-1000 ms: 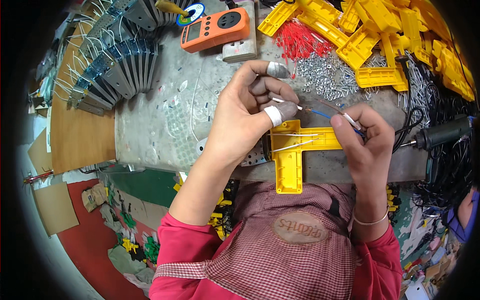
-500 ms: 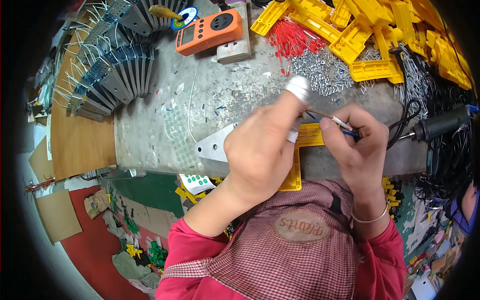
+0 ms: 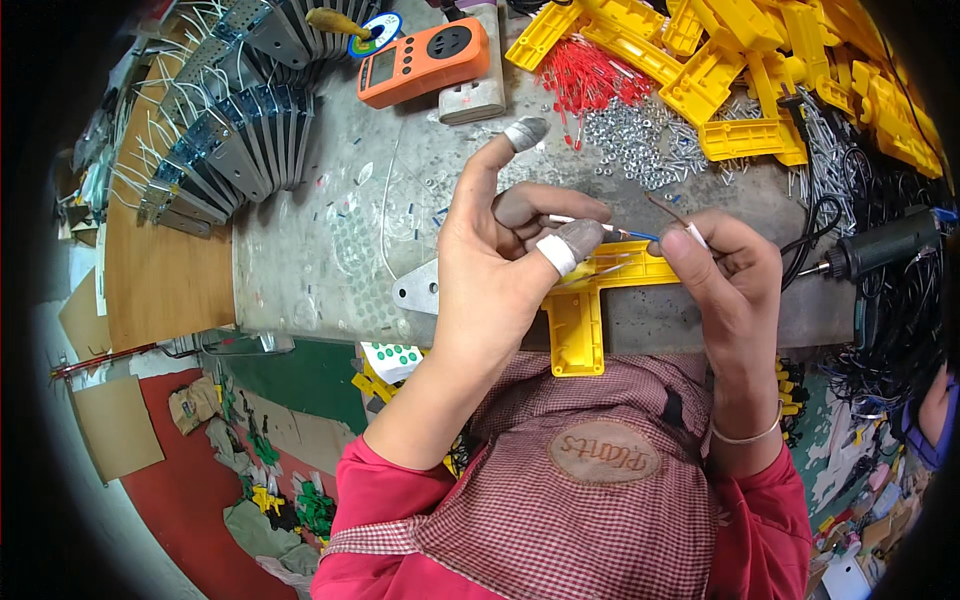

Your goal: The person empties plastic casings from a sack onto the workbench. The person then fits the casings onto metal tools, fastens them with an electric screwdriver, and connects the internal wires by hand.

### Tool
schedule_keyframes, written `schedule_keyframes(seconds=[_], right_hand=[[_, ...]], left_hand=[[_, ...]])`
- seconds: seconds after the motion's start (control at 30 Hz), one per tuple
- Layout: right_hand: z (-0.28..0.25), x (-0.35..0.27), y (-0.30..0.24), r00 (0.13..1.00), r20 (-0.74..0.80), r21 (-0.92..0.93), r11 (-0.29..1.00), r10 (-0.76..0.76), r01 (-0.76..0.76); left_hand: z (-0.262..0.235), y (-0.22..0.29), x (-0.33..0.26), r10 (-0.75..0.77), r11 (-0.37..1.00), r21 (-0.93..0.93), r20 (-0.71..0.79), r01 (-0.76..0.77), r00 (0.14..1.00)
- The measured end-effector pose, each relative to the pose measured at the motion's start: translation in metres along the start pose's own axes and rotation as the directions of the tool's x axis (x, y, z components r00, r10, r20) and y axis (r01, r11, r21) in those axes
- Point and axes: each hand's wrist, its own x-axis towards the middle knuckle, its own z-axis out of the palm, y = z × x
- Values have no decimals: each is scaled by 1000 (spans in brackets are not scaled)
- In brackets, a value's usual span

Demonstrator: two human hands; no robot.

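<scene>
My left hand has its taped index finger raised, while the taped thumb and another finger pinch a thin white wire. A blue wire meets it just right of those fingertips and runs to my right hand. That hand's thumb and index finger are closed on the blue wire, and a brown wire with a bare-looking tip sticks up beside them. Below both hands lies a T-shaped yellow plastic housing at the table's near edge. A grey metal plate with holes is partly hidden behind my left wrist.
Rows of metal plates with white wires stand at left. An orange meter sits at the back. Yellow housings, red-coated parts, nuts and screws fill the back right. A dark power screwdriver lies right, by black cables.
My left index finger has lifted away from the wires, and the left hand has turned so its thumb side shows. The blue wire and housing are less covered now.
</scene>
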Motion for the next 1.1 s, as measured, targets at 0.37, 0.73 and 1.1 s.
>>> schedule_keyframes(seconds=[0.37, 0.73, 1.1], right_hand=[[4, -2, 0, 999, -28, -22, 999, -32, 32], [-7, -8, 2, 995, 63, -120, 989, -77, 84], [0, -6, -12, 968, 164, -351, 906, -187, 235]], left_hand=[[-3, 0, -2, -54, 995, -83, 40, 57, 998], [-4, 7, -3, 6, 992, 124, 105, -19, 994], [-6, 3, -8, 218, 783, 517, 291, -345, 931]])
